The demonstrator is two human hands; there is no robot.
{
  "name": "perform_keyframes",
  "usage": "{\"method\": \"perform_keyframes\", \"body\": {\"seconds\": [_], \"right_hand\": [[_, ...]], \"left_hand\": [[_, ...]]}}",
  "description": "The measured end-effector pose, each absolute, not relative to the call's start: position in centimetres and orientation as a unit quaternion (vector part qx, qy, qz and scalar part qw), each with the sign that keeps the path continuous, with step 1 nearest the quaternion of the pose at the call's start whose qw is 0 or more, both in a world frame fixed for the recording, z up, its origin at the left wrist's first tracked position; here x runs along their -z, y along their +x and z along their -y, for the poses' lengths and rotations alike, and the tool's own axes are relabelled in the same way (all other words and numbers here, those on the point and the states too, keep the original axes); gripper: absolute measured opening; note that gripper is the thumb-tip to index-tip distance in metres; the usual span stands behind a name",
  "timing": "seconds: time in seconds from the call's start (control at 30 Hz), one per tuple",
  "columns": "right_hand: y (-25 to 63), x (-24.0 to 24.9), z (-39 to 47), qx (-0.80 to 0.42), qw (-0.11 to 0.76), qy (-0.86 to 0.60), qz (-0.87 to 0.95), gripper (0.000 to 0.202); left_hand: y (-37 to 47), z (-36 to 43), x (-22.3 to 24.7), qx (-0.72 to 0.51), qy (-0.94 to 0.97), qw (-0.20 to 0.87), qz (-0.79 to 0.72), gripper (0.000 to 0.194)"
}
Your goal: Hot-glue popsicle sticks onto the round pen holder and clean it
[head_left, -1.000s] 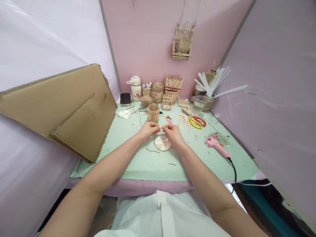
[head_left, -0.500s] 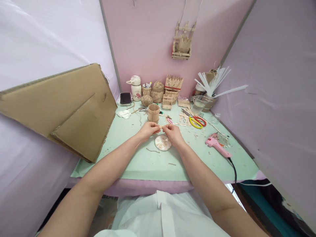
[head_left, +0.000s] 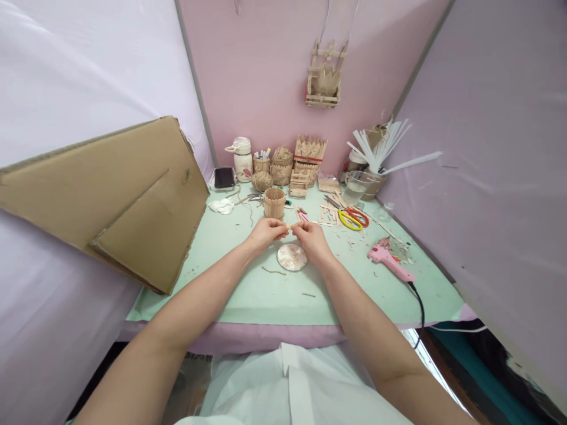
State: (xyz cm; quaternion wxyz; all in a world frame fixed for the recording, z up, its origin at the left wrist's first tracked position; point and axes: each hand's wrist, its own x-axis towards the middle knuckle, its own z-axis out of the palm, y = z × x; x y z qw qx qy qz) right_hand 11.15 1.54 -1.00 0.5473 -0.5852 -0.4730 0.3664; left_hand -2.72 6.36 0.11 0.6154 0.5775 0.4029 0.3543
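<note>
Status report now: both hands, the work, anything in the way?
Left hand, right hand: both pinching small pale piece. Wooden cup upright just beyond left hand. Round dish close by right hand. Glue gun apart, to the right.

1 head-worn camera looks forward and down over the table [head_left: 257,301], towards the pink wall [head_left: 257,77].

The left hand [head_left: 268,234] and right hand [head_left: 311,241] are pinching a small piece [head_left: 289,227]; a bottle [head_left: 243,164] is standing near the tabletop's [head_left: 274,301] back left corner.
</note>
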Motion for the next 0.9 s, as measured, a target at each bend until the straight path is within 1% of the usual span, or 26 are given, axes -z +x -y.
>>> {"method": "perform_keyframes", "body": {"seconds": [0.13, 0.23, 0.3, 0.43, 0.5, 0.53, 0.6, 0.67, 0.7, 0.77, 0.9], "right_hand": [[11.2, 0.3, -1.3, -0.357, 0.553, -0.593, 0.463, 0.019], [11.2, 0.0, -1.1, -0.358, 0.559, -0.593, 0.456, 0.021], [11.2, -0.1, -1.1, -0.360, 0.563, -0.593, 0.450, 0.022], [11.1, -0.3, -1.1, -0.362, 0.577, -0.591, 0.432, 0.024], [11.1, -0.2, -1.1, -0.361, 0.582, -0.588, 0.430, 0.024], [11.1, -0.2, -1.1, -0.359, 0.584, -0.586, 0.431, 0.024], [11.2, -0.2, -1.1, -0.357, 0.587, -0.581, 0.437, 0.024], [11.2, -0.1, -1.1, -0.356, 0.586, -0.578, 0.441, 0.024], [11.2, -0.1, -1.1, -0.356, 0.586, -0.578, 0.443, 0.024], [11.2, 0.0, -1.2, -0.354, 0.584, -0.578, 0.447, 0.024], [11.1, 0.1, -1.3, -0.350, 0.581, -0.578, 0.453, 0.024]], "left_hand": [[-3.1, -6.8, 0.0, -0.333, 0.599, 0.622, -0.379, 0.029], [-3.5, -7.0, 0.0, -0.302, 0.624, 0.604, -0.394, 0.028], [-3.8, -7.2, -0.2, -0.296, 0.652, 0.553, -0.427, 0.025], [-4.6, -7.9, -0.8, -0.317, 0.698, 0.382, -0.516, 0.021], [-5.0, -8.6, -0.6, -0.346, 0.693, 0.313, -0.549, 0.021], [-5.2, -9.0, -0.3, -0.368, 0.685, 0.289, -0.559, 0.026], [-5.2, -9.8, 0.4, -0.406, 0.671, 0.277, -0.556, 0.049], [-4.9, -10.6, 1.2, -0.433, 0.668, 0.306, -0.522, 0.072], [-4.7, -10.9, 1.6, -0.446, 0.669, 0.324, -0.498, 0.080], [-4.1, -11.4, 2.2, -0.465, 0.666, 0.357, -0.462, 0.090], [-3.4, -11.8, 2.8, -0.471, 0.669, 0.383, -0.429, 0.094]]}}
